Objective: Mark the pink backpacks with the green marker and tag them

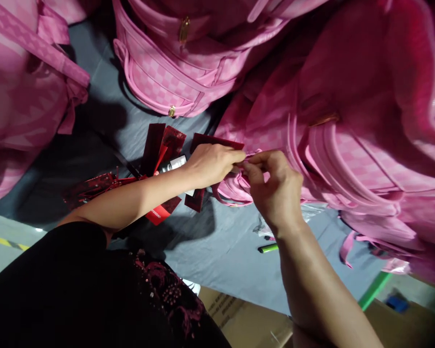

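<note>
My left hand (212,163) and my right hand (275,186) meet fingertip to fingertip at the edge of a large pink checkered backpack (348,145). Both pinch a small pink piece, perhaps a strap end or zipper pull (244,158), too small to name surely. A dark red card tag (217,141) lies just behind my left hand. Several more dark red tags (159,145) lie scattered on the grey sheet under my left forearm.
More pink checkered backpacks stand at the back (174,63) and at the left (25,96). A grey sheet (221,251) covers the floor. A green lighter (267,248) lies near my right wrist. A cardboard box (246,321) sits at the bottom, with a green bar (375,289) at the lower right.
</note>
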Demonstrator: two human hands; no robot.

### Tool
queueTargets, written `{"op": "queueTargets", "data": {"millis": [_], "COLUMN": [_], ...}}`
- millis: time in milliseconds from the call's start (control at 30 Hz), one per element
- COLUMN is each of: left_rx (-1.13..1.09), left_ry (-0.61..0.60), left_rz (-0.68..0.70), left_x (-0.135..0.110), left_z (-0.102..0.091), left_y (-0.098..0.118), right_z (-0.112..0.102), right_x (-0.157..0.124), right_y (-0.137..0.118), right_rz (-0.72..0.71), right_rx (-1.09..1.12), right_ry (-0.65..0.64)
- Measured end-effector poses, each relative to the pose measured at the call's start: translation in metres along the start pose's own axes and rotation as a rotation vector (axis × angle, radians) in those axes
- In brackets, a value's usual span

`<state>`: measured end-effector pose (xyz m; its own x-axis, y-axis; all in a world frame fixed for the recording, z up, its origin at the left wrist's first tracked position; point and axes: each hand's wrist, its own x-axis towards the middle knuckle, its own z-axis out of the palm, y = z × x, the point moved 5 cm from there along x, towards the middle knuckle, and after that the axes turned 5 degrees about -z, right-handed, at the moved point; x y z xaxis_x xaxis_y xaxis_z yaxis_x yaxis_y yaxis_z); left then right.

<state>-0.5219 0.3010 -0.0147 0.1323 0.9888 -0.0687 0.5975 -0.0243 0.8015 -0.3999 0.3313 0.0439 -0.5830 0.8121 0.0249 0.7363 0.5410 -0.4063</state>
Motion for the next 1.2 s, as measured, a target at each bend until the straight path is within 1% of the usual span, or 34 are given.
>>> {"op": "queueTargets", "data": {"millis": [33, 67, 167, 200, 300, 333, 433, 500, 600, 733, 800, 867, 900, 933, 967, 1000, 1033, 1100, 1133, 1167, 1200], "left_rx": [0.013, 0.013, 0.013, 0.025, 0.041, 0.023, -0.021, 0.011, 0.052, 0.023, 0.017, -0.011, -0.038, -0.067, -0.093, -0.11, -0.114, -0.027, 0.061, 0.127, 0.165], "left_ry": [0.044, 0.064, 0.014, 0.017, 0.105, 0.112, 0.047, 0.056, 0.139, 0.108, 0.134, 0.184, 0.219, 0.271, 0.347, 0.438, 0.556, 0.74, 0.802, 0.856, 0.907], "left_rz": [-0.004, -0.005, -0.009, -0.021, -0.109, -0.125, -0.079, -0.062, -0.082, -0.042, -0.049, -0.06, -0.044, -0.016, 0.016, 0.054, 0.051, -0.057, -0.148, -0.246, -0.32], "left_x": [-0.001, -0.002, -0.008, -0.01, -0.017, -0.018, -0.022, -0.024, -0.026, -0.022, -0.018, -0.023, -0.032, -0.046, -0.067, -0.093, -0.124, -0.189, -0.218, -0.243, -0.263], "left_z": [-0.001, 0.0, 0.01, 0.013, 0.017, 0.019, 0.027, 0.027, 0.023, 0.027, 0.027, 0.025, 0.023, 0.018, 0.012, 0.004, -0.005, -0.021, -0.029, -0.036, -0.043], "left_y": [0.001, 0.001, 0.004, 0.005, 0.003, 0.003, 0.006, 0.007, 0.006, 0.01, 0.011, 0.01, 0.009, 0.007, 0.003, -0.003, -0.012, -0.034, -0.046, -0.059, -0.07], "right_z": [-0.001, -0.001, 0.0, 0.002, 0.006, 0.006, 0.003, 0.002, 0.001, 0.003, 0.004, 0.002, 0.001, 0.001, 0.003, 0.007, 0.014, 0.042, 0.062, 0.085, 0.105], "right_x": [0.0, -0.001, -0.002, -0.002, -0.002, -0.002, -0.002, -0.002, -0.003, -0.006, -0.008, -0.01, -0.011, -0.014, -0.017, -0.021, -0.027, -0.041, -0.048, -0.054, -0.059], "right_y": [0.0, 0.0, 0.002, 0.003, 0.007, 0.007, 0.006, 0.002, -0.004, 0.0, 0.004, 0.006, 0.004, 0.0, -0.007, -0.017, -0.028, -0.059, -0.078, -0.098, -0.119], "right_rz": [0.007, 0.015, 0.051, 0.073, 0.189, 0.235, 0.339, 0.345, 0.341, 0.364, 0.33, 0.232, 0.153, 0.06, -0.041, -0.141, -0.231, -0.368, -0.425, -0.462, -0.504], "right_rx": [0.004, 0.007, 0.005, 0.0, -0.017, -0.027, -0.05, -0.039, -0.022, -0.023, -0.034, -0.082, -0.133, -0.201, -0.269, -0.309, -0.302, -0.165, -0.06, -0.01, 0.008], "right_ry": [0.017, 0.035, 0.054, 0.048, 0.003, -0.008, -0.025, -0.034, -0.032, 0.008, 0.032, 0.054, 0.067, 0.081, 0.109, 0.142, 0.163, 0.109, 0.022, -0.084, -0.115]}}
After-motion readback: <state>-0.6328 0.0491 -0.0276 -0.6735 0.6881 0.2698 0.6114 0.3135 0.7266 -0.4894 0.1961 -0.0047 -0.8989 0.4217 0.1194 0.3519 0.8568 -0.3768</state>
